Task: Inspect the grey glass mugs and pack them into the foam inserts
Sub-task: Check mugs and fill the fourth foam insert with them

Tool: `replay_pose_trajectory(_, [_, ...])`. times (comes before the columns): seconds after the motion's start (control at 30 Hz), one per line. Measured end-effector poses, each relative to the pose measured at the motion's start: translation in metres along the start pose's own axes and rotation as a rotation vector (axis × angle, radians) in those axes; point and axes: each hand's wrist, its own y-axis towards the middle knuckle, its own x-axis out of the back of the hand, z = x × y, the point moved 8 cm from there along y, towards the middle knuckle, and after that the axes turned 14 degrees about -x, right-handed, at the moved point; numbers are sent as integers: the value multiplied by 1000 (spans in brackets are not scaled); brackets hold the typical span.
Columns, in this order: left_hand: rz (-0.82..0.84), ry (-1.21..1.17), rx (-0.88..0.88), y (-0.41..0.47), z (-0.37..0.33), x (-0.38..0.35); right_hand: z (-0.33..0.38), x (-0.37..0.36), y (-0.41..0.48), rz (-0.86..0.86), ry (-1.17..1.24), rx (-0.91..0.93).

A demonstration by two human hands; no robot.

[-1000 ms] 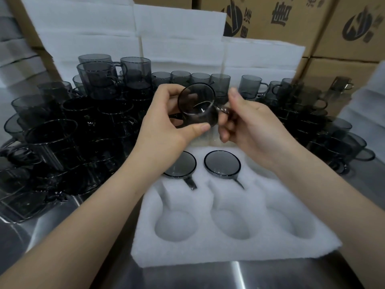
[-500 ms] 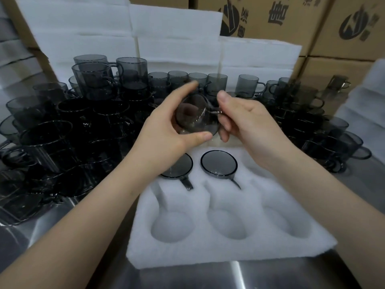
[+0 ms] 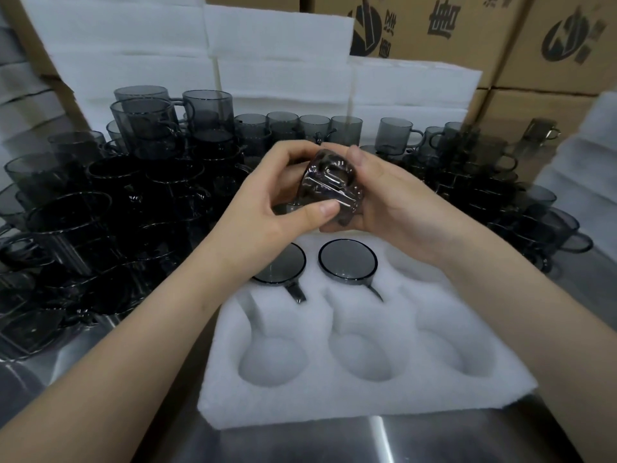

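Observation:
Both hands hold one grey glass mug [image 3: 330,185] tilted in the air above the foam insert [image 3: 360,332]. My left hand [image 3: 267,208] grips its left side, thumb across the lower front. My right hand [image 3: 390,195] cups it from the right with fingers behind the glass. Two mugs sit sunk in the insert's back row, one on the left [image 3: 283,265] and one in the middle [image 3: 348,260], handles pointing toward me. The back right pocket and the three front pockets hold nothing.
Several loose grey mugs [image 3: 140,182] crowd the steel table [image 3: 400,442] to the left, behind and to the right [image 3: 541,222] of the insert. White foam sheets [image 3: 277,58] are stacked at the back, with printed cardboard boxes [image 3: 547,41] behind them.
The mug has been turned between my hands and lowered slightly. Its open mouth faced me a second ago; now its side and handle face me, and my right hand wraps further round it.

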Motion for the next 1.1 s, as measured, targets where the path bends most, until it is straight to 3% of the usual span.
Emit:
replay_pose_trajectory(0.23, [94, 258, -59, 0, -10, -6, -1, 0, -3, -163, -114, 65])
replay_pose_trajectory(0.4, [-1, 421, -136, 2, -17, -2, 6, -1, -9, -383, -341, 124])
replay_pose_trajectory(0.57, [0, 438, -201, 2, -22, -5, 10, 6, -13, -471, -235, 133])
replay_pose_trajectory(0.87, [100, 494, -250, -1, -20, -15, -3, 20, -6, -448, 139, -42])
replay_pose_trajectory(0.97, [68, 440, -179, 1, -13, -8, -5, 15, -2, -379, 91, -48])
replay_pose_trajectory(1.1, [-7, 462, -135, 1, -11, 1, -1, 0, -4, -298, -167, 49])
